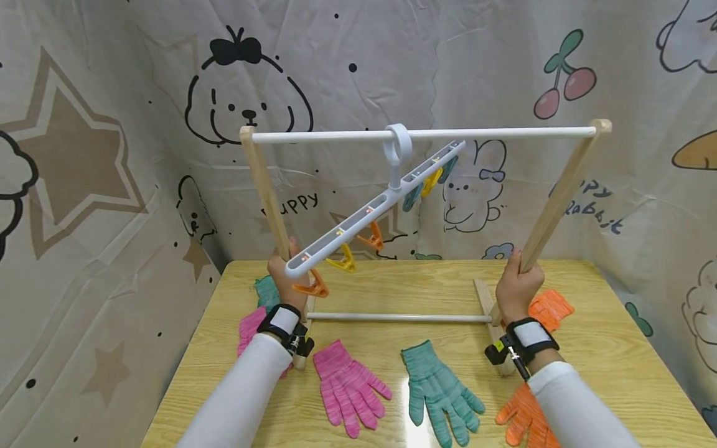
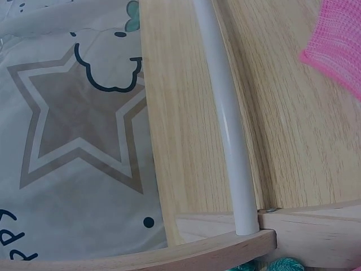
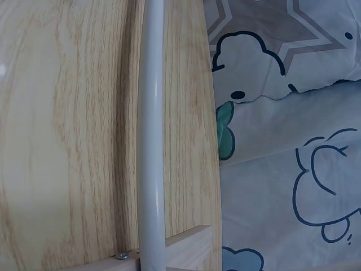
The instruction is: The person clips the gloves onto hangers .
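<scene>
A wooden rack with white bars stands on the table, seen in the head view. My left hand (image 1: 287,277) grips its left post (image 1: 266,186), and my right hand (image 1: 518,286) holds the right post (image 1: 562,193). From the top bar (image 1: 504,133) a pale clip hanger (image 1: 358,222) hangs by its ring hook, turned at a slant. Orange, yellow and blue clips dangle from it, the front orange clip (image 1: 313,286) close to my left hand. The lower bar (image 1: 398,317) also crosses the left wrist view (image 2: 228,124) and the right wrist view; neither wrist view shows fingers.
Before the rack lie a pink glove (image 1: 350,389), a teal glove (image 1: 442,392) and an orange glove (image 1: 526,417), partly under my right sleeve. More gloves lie beside the rack: teal (image 1: 267,292) and pink at left, orange (image 1: 551,308) at right. Printed cloth surrounds the table.
</scene>
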Motion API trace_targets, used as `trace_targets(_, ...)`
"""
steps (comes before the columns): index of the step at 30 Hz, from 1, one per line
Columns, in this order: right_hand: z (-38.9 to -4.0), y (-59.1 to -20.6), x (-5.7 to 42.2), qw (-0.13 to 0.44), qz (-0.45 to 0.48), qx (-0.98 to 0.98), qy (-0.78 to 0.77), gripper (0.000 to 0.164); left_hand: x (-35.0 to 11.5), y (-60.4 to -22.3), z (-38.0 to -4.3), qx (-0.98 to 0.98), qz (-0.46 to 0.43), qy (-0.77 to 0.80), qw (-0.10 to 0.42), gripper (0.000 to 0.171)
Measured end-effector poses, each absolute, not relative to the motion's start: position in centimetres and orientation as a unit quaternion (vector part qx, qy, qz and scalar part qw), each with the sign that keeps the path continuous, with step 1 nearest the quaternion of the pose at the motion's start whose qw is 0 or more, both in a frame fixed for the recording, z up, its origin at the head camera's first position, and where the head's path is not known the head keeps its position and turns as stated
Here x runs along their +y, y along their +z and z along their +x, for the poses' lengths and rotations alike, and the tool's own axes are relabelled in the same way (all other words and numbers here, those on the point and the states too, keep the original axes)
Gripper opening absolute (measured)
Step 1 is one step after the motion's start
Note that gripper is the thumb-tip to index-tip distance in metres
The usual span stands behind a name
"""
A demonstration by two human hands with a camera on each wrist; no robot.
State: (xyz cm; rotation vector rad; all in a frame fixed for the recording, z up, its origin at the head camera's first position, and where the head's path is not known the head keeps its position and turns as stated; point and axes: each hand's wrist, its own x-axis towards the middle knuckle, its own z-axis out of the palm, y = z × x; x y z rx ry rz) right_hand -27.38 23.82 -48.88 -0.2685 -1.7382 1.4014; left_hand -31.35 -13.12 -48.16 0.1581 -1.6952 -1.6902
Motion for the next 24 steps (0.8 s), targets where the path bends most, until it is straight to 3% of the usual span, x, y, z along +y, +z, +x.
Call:
trace_targets(7,-27.59,-49.11,23.96,0.438,-0.103,-0.693,0.563,0.039,-13.27,-48.55,-31.61,-0.67,0.071,-0.63,0.386,0.035)
trace_targets(24,-27.69,-49.3,24.21,0.443,-0.098,-0.689,0.565,0.043,-13.31,-48.46,-31.54,-0.655,0.061,-0.657,0.368,0.037)
